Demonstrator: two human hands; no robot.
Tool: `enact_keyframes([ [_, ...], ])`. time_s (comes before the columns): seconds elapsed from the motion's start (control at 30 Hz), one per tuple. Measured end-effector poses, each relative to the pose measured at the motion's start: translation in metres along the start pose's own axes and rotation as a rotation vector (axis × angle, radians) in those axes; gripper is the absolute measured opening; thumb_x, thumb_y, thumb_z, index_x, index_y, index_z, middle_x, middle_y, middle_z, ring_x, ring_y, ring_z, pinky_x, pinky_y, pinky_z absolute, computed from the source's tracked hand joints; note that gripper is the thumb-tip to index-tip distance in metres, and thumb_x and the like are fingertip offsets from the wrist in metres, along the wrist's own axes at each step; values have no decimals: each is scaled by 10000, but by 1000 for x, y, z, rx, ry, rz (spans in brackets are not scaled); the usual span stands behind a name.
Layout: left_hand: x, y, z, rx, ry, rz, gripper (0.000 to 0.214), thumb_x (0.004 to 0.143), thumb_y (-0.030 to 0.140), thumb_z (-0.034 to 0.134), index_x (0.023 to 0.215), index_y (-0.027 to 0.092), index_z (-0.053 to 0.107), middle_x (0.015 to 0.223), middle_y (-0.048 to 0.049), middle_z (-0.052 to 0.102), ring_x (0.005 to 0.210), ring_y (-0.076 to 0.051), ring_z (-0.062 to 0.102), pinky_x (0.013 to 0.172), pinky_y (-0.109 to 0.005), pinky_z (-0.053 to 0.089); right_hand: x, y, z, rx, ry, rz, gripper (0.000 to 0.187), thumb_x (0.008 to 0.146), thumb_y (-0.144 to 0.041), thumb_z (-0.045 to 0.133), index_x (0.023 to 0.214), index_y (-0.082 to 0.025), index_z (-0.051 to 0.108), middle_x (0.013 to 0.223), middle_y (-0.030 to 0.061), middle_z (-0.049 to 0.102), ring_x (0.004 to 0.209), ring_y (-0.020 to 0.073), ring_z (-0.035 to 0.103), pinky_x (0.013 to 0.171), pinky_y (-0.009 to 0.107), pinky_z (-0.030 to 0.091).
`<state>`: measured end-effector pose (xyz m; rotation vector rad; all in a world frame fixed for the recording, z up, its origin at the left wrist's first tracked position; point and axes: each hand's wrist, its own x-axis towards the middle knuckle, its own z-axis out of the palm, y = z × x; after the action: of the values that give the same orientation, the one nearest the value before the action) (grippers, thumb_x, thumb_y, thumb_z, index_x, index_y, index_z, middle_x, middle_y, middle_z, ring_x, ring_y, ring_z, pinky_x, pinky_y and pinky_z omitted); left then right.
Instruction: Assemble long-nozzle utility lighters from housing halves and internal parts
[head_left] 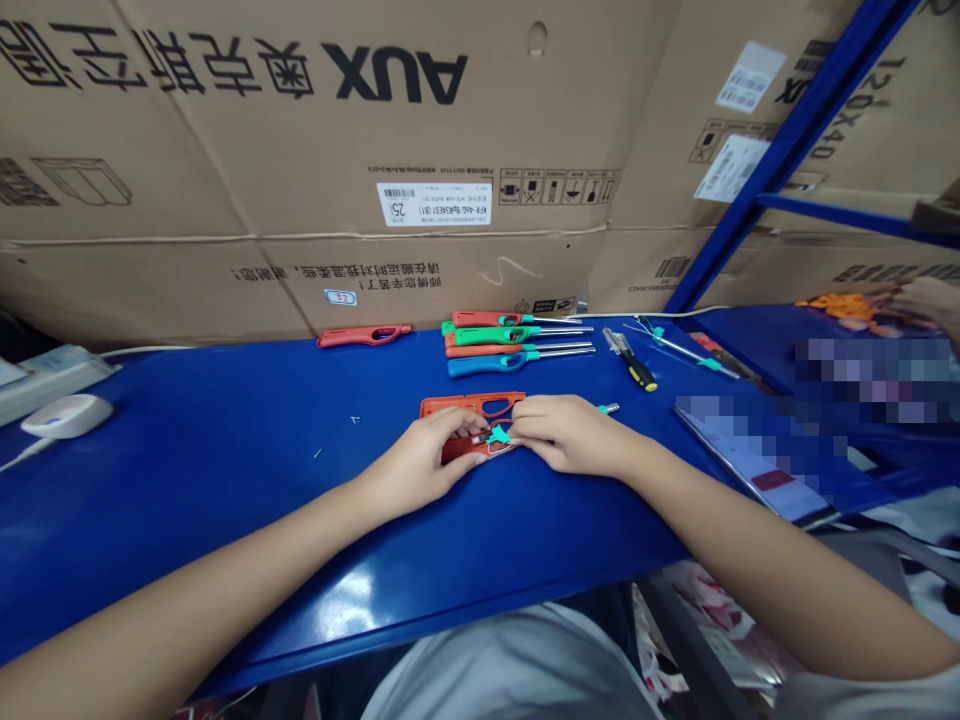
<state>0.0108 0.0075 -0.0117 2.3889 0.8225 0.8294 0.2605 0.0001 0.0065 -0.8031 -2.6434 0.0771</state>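
Note:
My left hand (435,450) grips an opened orange-red lighter casing half (457,449), the kind found on long-nosed gas lighters, close to the table. Inside it a small teal plastic piece (496,434) and thin wires show. My right hand (566,432) is closed, its fingertips pinching at the teal piece; exactly what lies between them is partly hidden. Just behind the hands lies another orange casing half (469,404) with a trigger opening. A metal tip with a teal collar (611,408) sticks out beyond my right hand.
Several assembled lighters (517,340) lie in a stack behind. Left of them is a red casing (364,336). A screwdriver (630,360), a metal lighter tube (686,350) and a phone (757,460) are rightward. Small screws (355,419) lie left. Another person's hand (926,305) is far right.

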Motion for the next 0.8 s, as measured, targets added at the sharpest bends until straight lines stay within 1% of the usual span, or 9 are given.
enact_keyframes([
  [0.1, 0, -1, 1, -10, 12, 12, 265, 891, 244, 682, 1141, 172, 631, 1096, -88, 737, 972, -216, 721, 882, -350, 599, 0, 0, -1, -11, -6, -14, 233, 996, -173, 488, 864, -173, 680, 849, 56, 664, 785, 168, 603, 701, 270, 445],
  [0.33, 0, 2, -1, 46, -33, 24, 280, 914, 237, 657, 1185, 165, 654, 1175, -104, 718, 1090, -238, 684, 980, -385, 556, -2, -2, -2, -35, -7, -16, 235, 988, -192, 506, 854, -161, 696, 863, 55, 676, 746, 162, 607, 646, 272, 425],
  [0.43, -1, 3, -1, 59, -44, 32, 290, 937, 232, 625, 1217, 164, 654, 1164, -106, 702, 1091, -235, 676, 964, -375, 560, -2, -3, -5, 45, -26, 39, 238, 983, -210, 531, 829, -160, 705, 856, 47, 676, 722, 146, 606, 650, 259, 435],
  [0.57, -2, 3, -1, 86, -51, 45, 310, 953, 220, 595, 1257, 174, 642, 1166, -109, 673, 1071, -231, 672, 937, -372, 567, -1, -3, -6, 123, -19, 87, 217, 980, -227, 560, 849, -168, 722, 879, 44, 685, 720, 139, 610, 660, 251, 441],
  [0.67, -2, 3, -1, 90, -48, 61, 319, 952, 213, 596, 1267, 170, 633, 1176, -112, 667, 1077, -231, 668, 935, -372, 568, -1, -2, -4, 135, -10, 96, 213, 984, -238, 560, 864, -168, 722, 875, 45, 689, 728, 142, 617, 665, 251, 442],
  [0.8, -2, 4, -1, 99, -40, 75, 316, 943, 201, 610, 1256, 155, 633, 1178, -113, 690, 1095, -235, 667, 956, -376, 560, -1, -1, -1, 71, -8, 61, 217, 992, -252, 547, 876, -164, 708, 859, 43, 687, 716, 141, 611, 636, 251, 421],
])
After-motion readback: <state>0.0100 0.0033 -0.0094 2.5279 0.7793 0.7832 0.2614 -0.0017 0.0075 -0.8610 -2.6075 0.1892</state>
